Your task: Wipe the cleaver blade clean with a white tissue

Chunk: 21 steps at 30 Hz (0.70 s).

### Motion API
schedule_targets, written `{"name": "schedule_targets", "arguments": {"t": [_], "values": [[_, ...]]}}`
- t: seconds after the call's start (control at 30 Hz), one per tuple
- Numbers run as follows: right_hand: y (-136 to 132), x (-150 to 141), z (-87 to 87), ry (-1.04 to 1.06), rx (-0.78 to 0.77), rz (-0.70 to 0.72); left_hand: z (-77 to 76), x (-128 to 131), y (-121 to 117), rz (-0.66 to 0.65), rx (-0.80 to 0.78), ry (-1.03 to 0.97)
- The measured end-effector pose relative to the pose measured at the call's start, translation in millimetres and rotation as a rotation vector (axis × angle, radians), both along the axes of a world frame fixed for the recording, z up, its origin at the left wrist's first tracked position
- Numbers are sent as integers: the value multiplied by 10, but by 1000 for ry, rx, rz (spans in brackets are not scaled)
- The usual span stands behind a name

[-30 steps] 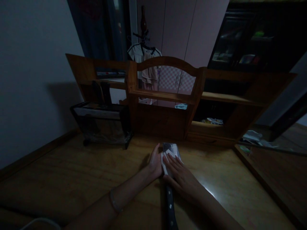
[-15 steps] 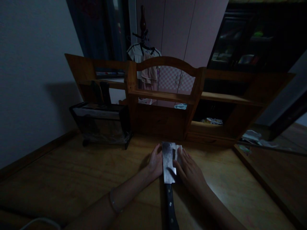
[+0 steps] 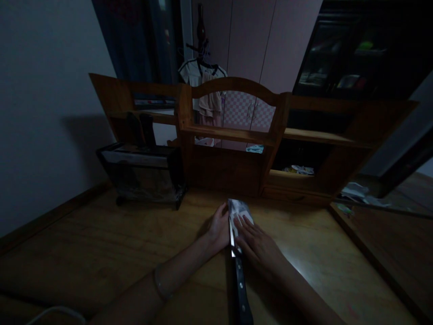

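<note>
A kitchen cleaver point(image 3: 241, 286) has its black riveted handle towards me and its metal blade pointing away over the wooden tabletop. Along the blade's left edge, my left hand point(image 3: 219, 230) is closed around it with the thumb up; its other fingers are partly hidden behind the blade. My right hand point(image 3: 259, 243) lies over the blade from the right, its fingers pressing a folded white tissue or cloth point(image 3: 242, 214) against the flat face. Fingers and tissue cover much of the blade, leaving its far end and a bright strip on the left visible.
A black-framed box-like rack point(image 3: 142, 176) with dark upright handles on top stands at the back left. Behind the tabletop point(image 3: 135, 253) rises a wooden shelf unit point(image 3: 233, 133). A raised wooden edge point(image 3: 368, 257) runs along the right, and a white cable point(image 3: 57, 310) curves at the lower left.
My right hand has slid left with the white tissue, from the blade's right edge onto its face. The blade seems tilted more, showing less width. My left hand stays in place.
</note>
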State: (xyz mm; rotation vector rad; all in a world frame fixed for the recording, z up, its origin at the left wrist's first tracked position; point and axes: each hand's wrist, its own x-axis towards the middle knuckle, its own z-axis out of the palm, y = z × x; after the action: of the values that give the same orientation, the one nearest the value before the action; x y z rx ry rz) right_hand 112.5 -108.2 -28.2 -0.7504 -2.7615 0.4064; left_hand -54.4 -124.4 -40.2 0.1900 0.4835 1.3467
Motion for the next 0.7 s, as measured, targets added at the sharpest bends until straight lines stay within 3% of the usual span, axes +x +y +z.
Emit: {"name": "schedule_targets", "arguments": {"t": [0.17,0.27,0.43,0.57,0.7], "values": [[140,80,-175,73,4,-184,-33,-14,-1,11,44,-24],[195,101,-219,131,41,-217,-38,-18,-6,31,70,-38],[69,60,-44,192,54,-118,13,-47,-9,123,79,-21],[-117,1,100,94,-19,79,35,-76,9,209,12,6],[-167,-24,151,46,-41,140,40,-66,21,218,-42,52]]}}
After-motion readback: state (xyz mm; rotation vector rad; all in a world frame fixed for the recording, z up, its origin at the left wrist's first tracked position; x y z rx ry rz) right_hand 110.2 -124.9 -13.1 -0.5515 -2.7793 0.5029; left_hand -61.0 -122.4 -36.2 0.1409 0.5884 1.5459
